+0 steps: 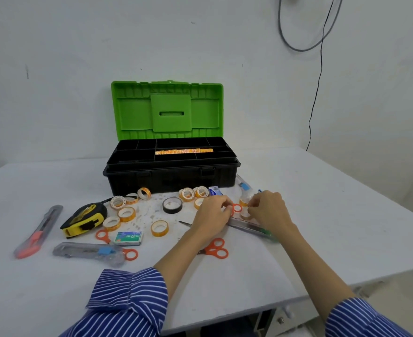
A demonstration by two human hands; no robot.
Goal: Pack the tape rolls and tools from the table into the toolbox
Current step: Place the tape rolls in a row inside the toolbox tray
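Tape rolls (126,213): light, rigid hoops with a smooth, slick outer wrap; judged easy to lift, liable to roll if set on edge. Best taken by pinching across the rim or hooking a finger through the core. Scattered on the bench (322,215) just in front of the toolbox (171,176), most to the front left, a few at the front centre. Black tape roll (172,205) flat, front centre of the toolbox. One row of rolls (183,151) already seated in the toolbox upper tray, lid upright.

Left hand (212,212) and right hand (268,210): close together, near the front right corner of the toolbox, fingers curled around small items there. Orange scissor handle (237,208) between the two hands, touching the left fingertips; exact grip not discernible. Small tape roll (244,202) at the right fingertips, apparently pinched. Clear ruler (251,228) beneath both hands.

Tools: tape measure (84,218), dense and heavy for its size, grasp around the body, front left of the toolbox. Red utility knife (39,231) farther left; grasp by the handle. Staple box (128,237) and orange scissors (215,248) nearer the bench front edge, well apart from the hands.
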